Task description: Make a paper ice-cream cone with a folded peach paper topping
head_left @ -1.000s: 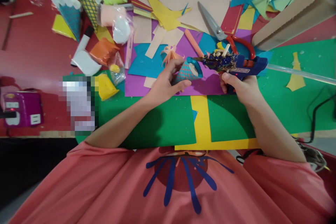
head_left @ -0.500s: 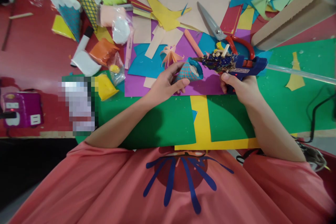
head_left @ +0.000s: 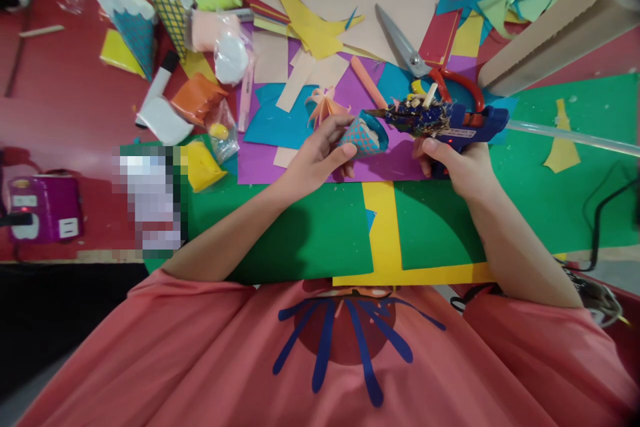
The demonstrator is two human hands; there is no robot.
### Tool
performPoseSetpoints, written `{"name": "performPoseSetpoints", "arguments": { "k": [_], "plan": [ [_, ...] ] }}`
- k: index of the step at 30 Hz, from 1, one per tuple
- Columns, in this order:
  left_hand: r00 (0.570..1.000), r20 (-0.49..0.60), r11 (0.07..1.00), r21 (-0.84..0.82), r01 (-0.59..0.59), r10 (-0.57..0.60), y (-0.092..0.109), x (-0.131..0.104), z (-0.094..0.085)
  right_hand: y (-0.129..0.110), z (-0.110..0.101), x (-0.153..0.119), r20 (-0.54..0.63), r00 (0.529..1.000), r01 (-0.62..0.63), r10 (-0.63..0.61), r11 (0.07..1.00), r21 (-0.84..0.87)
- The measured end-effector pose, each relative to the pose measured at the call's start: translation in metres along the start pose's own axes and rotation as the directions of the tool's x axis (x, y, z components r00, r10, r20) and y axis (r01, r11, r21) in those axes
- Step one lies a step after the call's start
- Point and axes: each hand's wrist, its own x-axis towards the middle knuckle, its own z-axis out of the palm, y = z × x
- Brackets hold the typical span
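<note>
My left hand (head_left: 323,150) is closed round a small blue paper cone (head_left: 364,139) with a crisscross pattern, its mouth tilted to the right and something pale inside. In my right hand (head_left: 457,163) is a blue hot glue gun (head_left: 467,123), its body crusted with debris and a clear glue stick (head_left: 570,135) running out at the back. The gun's nozzle points left at the cone's upper rim; whether they touch I cannot tell. Just behind my left fingers stands a peach paper piece (head_left: 327,108) cut into curled strips.
Scissors (head_left: 407,47) with red handles lie behind the glue gun. A cardboard roll (head_left: 550,27) is at the back right. Decorated cones (head_left: 131,30) and clay packets (head_left: 199,100) crowd the left. A purple power socket (head_left: 45,209) sits far left; a black cord (head_left: 597,227) runs at right.
My left hand's fingers have shifted slightly on the cone, and the cone has turned a little. The glue gun stays almost where it was.
</note>
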Motion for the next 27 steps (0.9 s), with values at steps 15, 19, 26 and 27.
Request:
{"name": "performPoseSetpoints", "arguments": {
  "k": [15,19,26,27],
  "plan": [
    [1.0,0.016,1.0,-0.002,0.003,-0.003,0.007,-0.001,0.001,0.001,0.001,-0.001,0.009,1.0,-0.014,0.014,1.0,0.008],
    [1.0,0.006,1.0,0.023,0.005,-0.006,0.009,-0.002,0.001,0.0,0.0,0.0,0.024,1.0,-0.004,0.004,1.0,-0.013],
    [1.0,0.006,0.999,-0.027,-0.021,0.021,0.01,-0.001,0.001,0.001,0.0,0.0,0.049,0.998,0.027,-0.025,0.999,-0.04],
    [1.0,0.007,0.999,-0.042,-0.022,0.022,0.011,-0.001,0.001,0.001,0.0,0.001,0.049,0.998,0.033,-0.031,0.999,-0.041]
  ]
}}
